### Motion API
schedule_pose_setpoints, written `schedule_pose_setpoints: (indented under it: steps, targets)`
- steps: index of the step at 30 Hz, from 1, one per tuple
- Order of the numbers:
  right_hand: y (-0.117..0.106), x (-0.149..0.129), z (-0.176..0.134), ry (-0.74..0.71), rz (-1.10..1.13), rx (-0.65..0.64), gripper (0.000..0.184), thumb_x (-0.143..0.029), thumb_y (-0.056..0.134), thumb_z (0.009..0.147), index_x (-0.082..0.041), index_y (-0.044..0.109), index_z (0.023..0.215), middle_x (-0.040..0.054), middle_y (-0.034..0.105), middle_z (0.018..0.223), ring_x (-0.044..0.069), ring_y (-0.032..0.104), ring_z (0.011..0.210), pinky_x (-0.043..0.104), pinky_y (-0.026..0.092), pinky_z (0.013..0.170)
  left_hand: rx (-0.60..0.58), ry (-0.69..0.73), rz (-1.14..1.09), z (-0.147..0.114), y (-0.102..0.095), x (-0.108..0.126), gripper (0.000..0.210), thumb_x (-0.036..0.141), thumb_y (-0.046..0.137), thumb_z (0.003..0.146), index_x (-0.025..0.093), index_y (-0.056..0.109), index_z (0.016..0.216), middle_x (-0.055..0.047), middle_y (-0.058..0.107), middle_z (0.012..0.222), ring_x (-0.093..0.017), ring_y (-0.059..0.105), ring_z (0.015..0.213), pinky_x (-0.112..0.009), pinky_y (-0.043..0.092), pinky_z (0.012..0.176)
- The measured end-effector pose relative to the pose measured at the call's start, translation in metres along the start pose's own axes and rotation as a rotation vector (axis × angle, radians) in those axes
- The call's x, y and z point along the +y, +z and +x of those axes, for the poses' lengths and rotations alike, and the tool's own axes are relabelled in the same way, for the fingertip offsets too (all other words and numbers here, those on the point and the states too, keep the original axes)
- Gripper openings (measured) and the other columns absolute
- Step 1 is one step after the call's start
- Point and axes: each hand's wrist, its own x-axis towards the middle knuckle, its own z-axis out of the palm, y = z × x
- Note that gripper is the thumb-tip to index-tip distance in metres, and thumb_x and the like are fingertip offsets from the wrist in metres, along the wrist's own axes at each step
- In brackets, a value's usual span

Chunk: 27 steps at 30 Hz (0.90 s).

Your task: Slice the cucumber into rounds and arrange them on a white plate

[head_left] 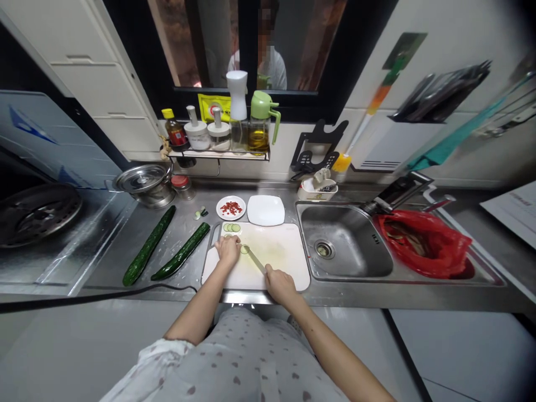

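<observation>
On the white cutting board (288,251), my right hand (281,283) grips a knife (257,260) by its handle, the blade pointing up and to the left. A round cucumber slice (244,249) lies at the blade's tip. Just left of that slice, my left hand (228,250) rests on the board with its fingers bent and close together. What lies under those fingers is hidden. Several thin cucumber slices (231,228) sit in a row at the board's upper left, beyond my left hand.
Two cucumbers, one whole (149,245) and one cut (182,254), lie left of the board. Behind it stand a plate of chopped red pieces (231,207) and a white plate (266,210). A sink (347,268) is right, with a red bag (444,245). Bottles line a rack (226,154).
</observation>
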Motion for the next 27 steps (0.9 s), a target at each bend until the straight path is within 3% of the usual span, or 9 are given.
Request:
schedule_pose_setpoints:
  steps: [12,27]
  targets:
    - [-0.003,0.002,0.005,-0.036,-0.027,-0.031,0.026,-0.021,0.031,0.094,-0.017,0.047,0.114,0.0145,0.067,0.097,0.022,0.064,0.093,0.030,0.041,0.073,-0.042,-0.036,-0.003,0.003,-0.006,0.003,0.012,0.033,0.058,0.081,0.026,0.066,0.087,-0.005,0.066,0.105,-0.027,0.047,0.109,-0.040,0.027,0.089]
    - [-0.008,0.000,0.015,-0.078,-0.033,-0.079,0.034,-0.004,0.035,0.085,-0.014,0.046,0.115,0.0161,0.067,0.098,0.024,0.065,0.095,0.031,0.044,0.073,-0.059,-0.056,-0.031,0.006,-0.003,0.000,0.011,0.031,0.060,0.080,0.027,0.067,0.087,-0.005,0.066,0.104,-0.027,0.047,0.109,-0.041,0.028,0.089]
